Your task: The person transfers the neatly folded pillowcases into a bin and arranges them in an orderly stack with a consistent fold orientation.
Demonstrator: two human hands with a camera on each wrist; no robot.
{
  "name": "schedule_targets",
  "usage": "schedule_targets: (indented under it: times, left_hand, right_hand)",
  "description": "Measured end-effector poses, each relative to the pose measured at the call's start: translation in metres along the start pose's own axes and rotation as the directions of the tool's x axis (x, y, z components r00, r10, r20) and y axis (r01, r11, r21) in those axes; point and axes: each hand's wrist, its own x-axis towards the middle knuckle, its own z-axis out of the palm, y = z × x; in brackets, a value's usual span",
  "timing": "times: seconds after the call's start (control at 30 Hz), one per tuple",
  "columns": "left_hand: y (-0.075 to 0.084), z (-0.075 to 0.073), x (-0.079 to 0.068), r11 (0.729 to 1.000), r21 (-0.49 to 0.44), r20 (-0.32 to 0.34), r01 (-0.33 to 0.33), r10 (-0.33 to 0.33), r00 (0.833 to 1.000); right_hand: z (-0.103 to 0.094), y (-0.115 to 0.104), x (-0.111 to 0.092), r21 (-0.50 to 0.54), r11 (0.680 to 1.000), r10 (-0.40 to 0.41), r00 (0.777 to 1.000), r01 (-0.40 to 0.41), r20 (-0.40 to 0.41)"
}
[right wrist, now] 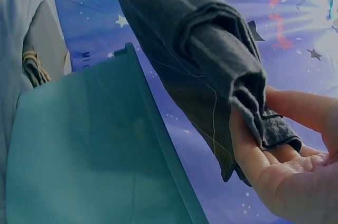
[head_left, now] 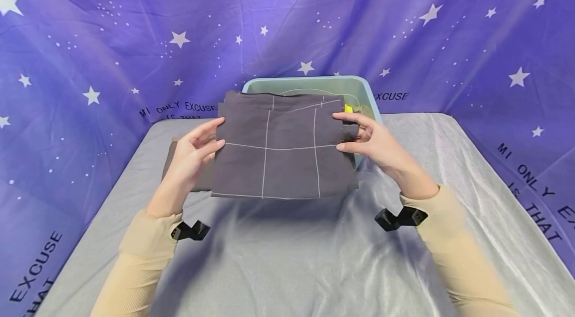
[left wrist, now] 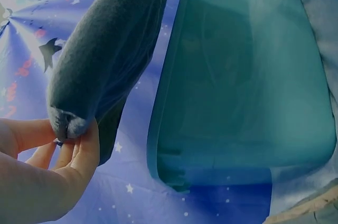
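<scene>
A folded dark grey cloth [head_left: 289, 157] with thin white grid lines is held up above the table, in front of a light teal plastic bin. My left hand [head_left: 190, 155] pinches its left edge between thumb and fingers. At the opposite edge my right hand [head_left: 379, 145] grips the cloth the same way. In the right wrist view the folded layers of the cloth [right wrist: 222, 55] show at the side, between the thumb and fingers. The left wrist view shows a rounded fold of the cloth [left wrist: 105, 49] in the left fingers.
The teal bin [head_left: 310, 82] stands at the back of the table, partly hidden by the cloth; something yellow [head_left: 348, 108] shows inside. A brownish folded fabric [head_left: 202, 181] lies behind the left hand. Grey velvety cloth [head_left: 287, 272] covers the table, and a purple star-printed curtain [head_left: 251, 7] hangs behind.
</scene>
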Motion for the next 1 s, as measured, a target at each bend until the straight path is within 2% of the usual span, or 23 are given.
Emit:
schedule_targets:
  times: [0.23, 0.43, 0.63, 0.8, 1.0]
  left_hand:
    - [0.003, 0.01, 0.015, 1.0, -0.022, 0.028, 0.006, -0.005, 1.0]
    - [0.005, 0.016, 0.027, 1.0, -0.022, 0.016, 0.018, -0.017, 1.0]
    - [0.007, 0.022, 0.039, 1.0, -0.019, 0.007, 0.016, -0.016, 1.0]
    - [0.011, 0.028, 0.048, 0.999, -0.032, -0.019, 0.013, -0.014, 1.0]
    - [0.017, 0.034, 0.061, 0.999, 0.003, -0.028, 0.051, -0.051, 0.998]
  right_hand:
    - [-0.012, -0.008, 0.004, 0.044, 0.998, 0.049, 0.999, -0.048, -0.02]
    - [-0.022, -0.014, 0.011, 0.104, 0.99, 0.095, 0.995, -0.092, -0.027]
    - [-0.03, -0.017, 0.019, 0.112, 0.985, 0.134, 0.99, -0.128, -0.051]
    - [-0.038, -0.022, 0.027, 0.114, 0.98, 0.17, 0.985, -0.165, -0.04]
    - [-0.048, -0.028, 0.037, 0.106, 0.969, 0.226, 0.973, -0.221, -0.037]
